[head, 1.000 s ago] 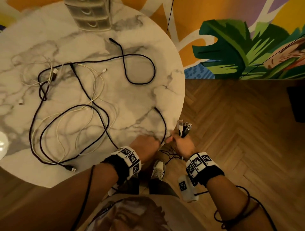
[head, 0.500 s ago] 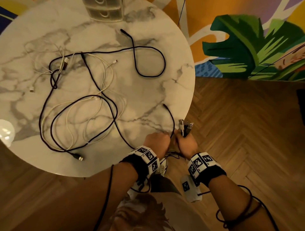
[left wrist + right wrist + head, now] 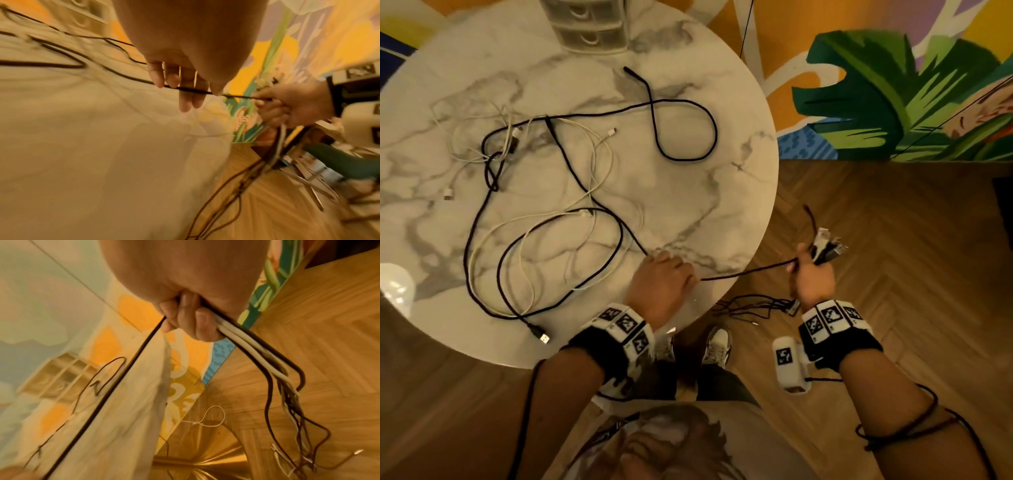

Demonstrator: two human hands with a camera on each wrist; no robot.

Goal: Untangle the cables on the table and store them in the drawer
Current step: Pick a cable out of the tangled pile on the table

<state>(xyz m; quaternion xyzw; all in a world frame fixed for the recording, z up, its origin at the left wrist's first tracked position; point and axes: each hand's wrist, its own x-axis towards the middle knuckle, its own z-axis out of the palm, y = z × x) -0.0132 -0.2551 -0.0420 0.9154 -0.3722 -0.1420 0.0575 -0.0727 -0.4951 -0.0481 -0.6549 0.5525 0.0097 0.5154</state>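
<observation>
A tangle of black and white cables (image 3: 544, 219) lies on the round marble table (image 3: 722, 192). My left hand (image 3: 681, 274) rests at the table's near right edge and holds one black cable (image 3: 743, 273), which crosses its fingers (image 3: 185, 91). That cable runs taut to my right hand (image 3: 813, 274), off the table over the floor. The right hand (image 3: 185, 318) grips a bundle of black and white cables (image 3: 246, 344). Their plugs (image 3: 827, 245) stick up above the fist and their lengths hang below. A small drawer unit (image 3: 589, 27) stands at the table's far edge.
A herringbone wood floor (image 3: 893, 240) lies to the right, with a painted leaf mural wall (image 3: 876, 102) behind. My shoes (image 3: 717, 346) stand below the table edge. A black USB plug (image 3: 543, 337) lies near the front rim. The table's gold base (image 3: 205, 464) shows underneath.
My right hand moved right, away from the table, drawing the black cable taut through my left hand. The cable's end that lay on the table now hangs off the edge.
</observation>
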